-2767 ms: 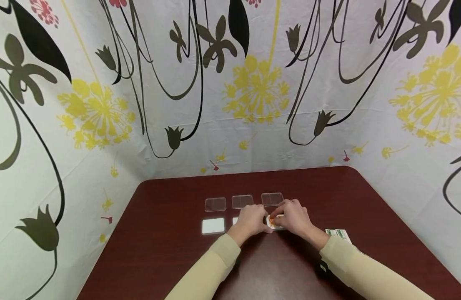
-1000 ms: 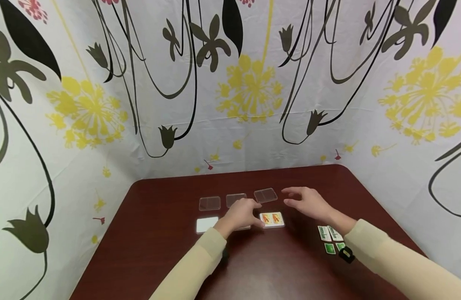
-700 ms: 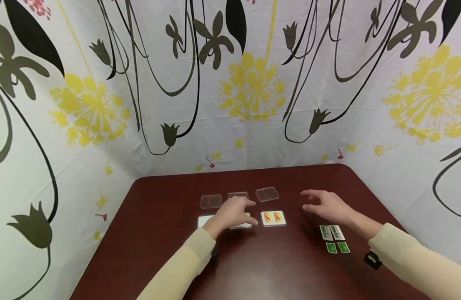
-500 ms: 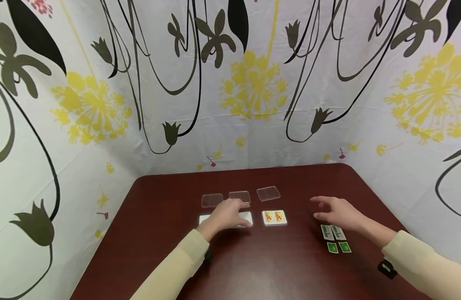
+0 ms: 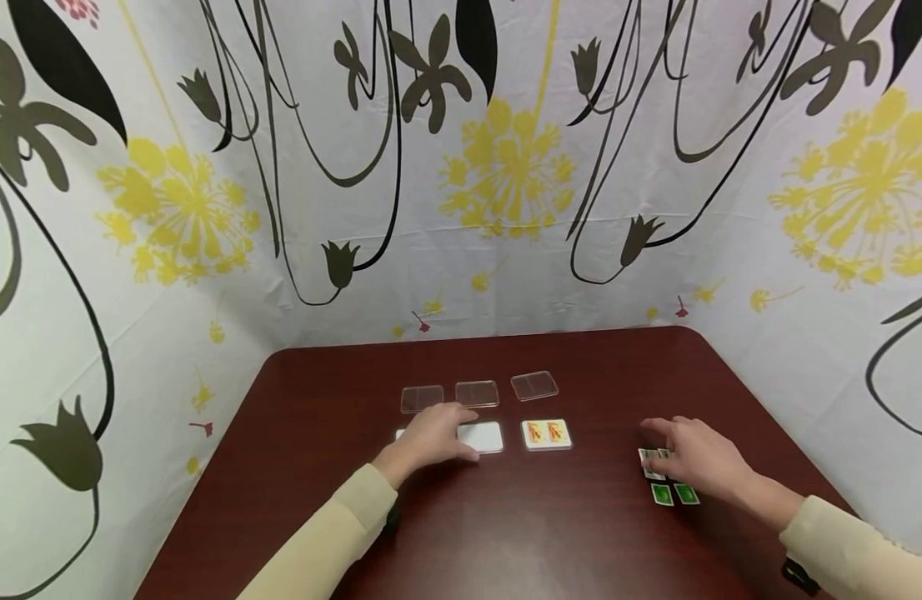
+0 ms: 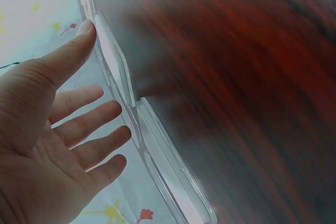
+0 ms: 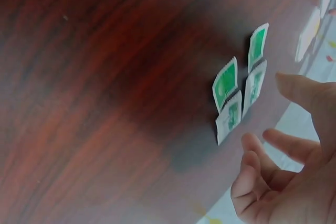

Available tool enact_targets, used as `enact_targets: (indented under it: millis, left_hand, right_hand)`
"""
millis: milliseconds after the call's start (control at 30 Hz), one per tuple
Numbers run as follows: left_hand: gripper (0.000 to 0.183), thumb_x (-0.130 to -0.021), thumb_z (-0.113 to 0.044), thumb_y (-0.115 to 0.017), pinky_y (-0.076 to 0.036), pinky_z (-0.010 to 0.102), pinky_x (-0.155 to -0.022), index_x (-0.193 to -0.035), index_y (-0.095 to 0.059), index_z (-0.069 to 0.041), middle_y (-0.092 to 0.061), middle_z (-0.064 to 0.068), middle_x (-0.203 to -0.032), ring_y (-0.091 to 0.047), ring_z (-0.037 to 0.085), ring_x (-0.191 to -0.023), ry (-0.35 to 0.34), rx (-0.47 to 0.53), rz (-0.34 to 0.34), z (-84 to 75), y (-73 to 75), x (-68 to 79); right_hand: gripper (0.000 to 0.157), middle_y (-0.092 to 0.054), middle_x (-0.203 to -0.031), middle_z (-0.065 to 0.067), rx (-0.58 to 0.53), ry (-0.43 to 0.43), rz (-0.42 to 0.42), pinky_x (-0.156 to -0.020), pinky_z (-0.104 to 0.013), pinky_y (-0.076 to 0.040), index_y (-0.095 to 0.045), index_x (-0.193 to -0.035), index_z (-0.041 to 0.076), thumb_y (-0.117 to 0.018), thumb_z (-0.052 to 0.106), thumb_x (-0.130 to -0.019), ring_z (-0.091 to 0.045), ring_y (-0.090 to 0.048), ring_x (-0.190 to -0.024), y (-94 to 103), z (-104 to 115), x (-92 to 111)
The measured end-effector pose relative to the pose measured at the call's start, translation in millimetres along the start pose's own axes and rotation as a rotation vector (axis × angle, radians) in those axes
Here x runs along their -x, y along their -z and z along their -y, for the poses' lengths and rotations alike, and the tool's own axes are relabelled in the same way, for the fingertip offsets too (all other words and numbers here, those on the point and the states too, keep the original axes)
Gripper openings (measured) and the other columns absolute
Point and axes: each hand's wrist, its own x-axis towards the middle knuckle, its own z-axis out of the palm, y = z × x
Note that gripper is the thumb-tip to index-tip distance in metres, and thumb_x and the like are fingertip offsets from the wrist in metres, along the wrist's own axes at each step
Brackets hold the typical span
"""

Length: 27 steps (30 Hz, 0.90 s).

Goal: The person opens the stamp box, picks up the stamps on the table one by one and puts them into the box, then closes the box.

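My left hand hovers over the left and middle white shallow cases, covering most of the left one. The middle white case lies just right of its fingertips. In the left wrist view that hand has its fingers spread, with nothing held, beside the case edges. My right hand is above several small packets on the right, hiding part of the white ones. The right wrist view shows green packets and white packets with green print, flat on the table, apart from the loosely bent fingers.
A third case holds two orange-printed packets side by side. Behind the cases lie three clear plastic lids, the right one slightly turned. The dark red wooden table meets a flower-patterned cloth at the back and sides.
Both hands have left the right-hand case, whose orange packets now show. My left hand has moved left over the other cases; my right hand has gone right, down to the green and white packets.
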Motion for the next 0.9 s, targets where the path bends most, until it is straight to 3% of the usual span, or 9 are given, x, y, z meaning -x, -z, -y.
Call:
enact_targets:
  millis: [133, 400, 700, 900]
  left_hand:
    - [0.072, -0.079, -0.047, -0.085, -0.05, 0.039, -0.096, -0.138, -0.063, -0.013, -0.065, 0.0, -0.132, -0.061, 0.019, -0.119, -0.002, 0.0, -0.003, 3.4, -1.2, 0.4]
    - [0.071, -0.078, -0.045, -0.086, -0.052, 0.036, -0.089, -0.138, -0.064, -0.012, -0.066, 0.0, -0.13, -0.063, 0.017, -0.111, 0.004, 0.005, -0.014, 5.1, -4.0, 1.1]
    - [0.068, -0.078, -0.043, -0.087, -0.052, 0.035, -0.088, -0.135, -0.066, -0.013, -0.068, -0.001, -0.125, -0.063, 0.015, -0.107, 0.009, -0.009, -0.026, 11.9, -6.4, 2.6]
    - [0.066, -0.078, -0.043, -0.086, -0.052, 0.034, -0.085, -0.134, -0.066, -0.012, -0.068, -0.001, -0.124, -0.064, 0.015, -0.104, 0.0, -0.025, -0.036, 13.5, -9.1, 3.1]
  right_hand:
    - [0.06, -0.054, -0.081, 0.002, -0.005, -0.008, 0.0, -0.049, -0.03, -0.04, -0.065, -0.13, 0.008, -0.084, 0.036, -0.08, -0.007, -0.049, -0.063, -4.6, 1.9, 4.4]
    - [0.058, -0.05, -0.056, 0.009, -0.062, -0.046, 0.016, -0.043, -0.028, -0.03, -0.064, -0.131, 0.007, -0.082, 0.032, -0.082, -0.007, -0.045, -0.05, -13.0, 1.2, 5.4]
    - [0.052, -0.056, -0.071, 0.009, -0.117, -0.086, 0.008, -0.047, -0.032, -0.04, -0.067, -0.127, 0.011, -0.084, 0.03, -0.081, -0.01, -0.052, -0.061, -17.2, 0.4, 5.0]
    - [0.037, -0.055, -0.073, 0.008, -0.112, -0.066, -0.032, -0.047, -0.032, -0.039, -0.069, -0.114, 0.018, -0.085, 0.026, -0.081, -0.009, -0.05, -0.058, -17.9, 3.2, 5.9]
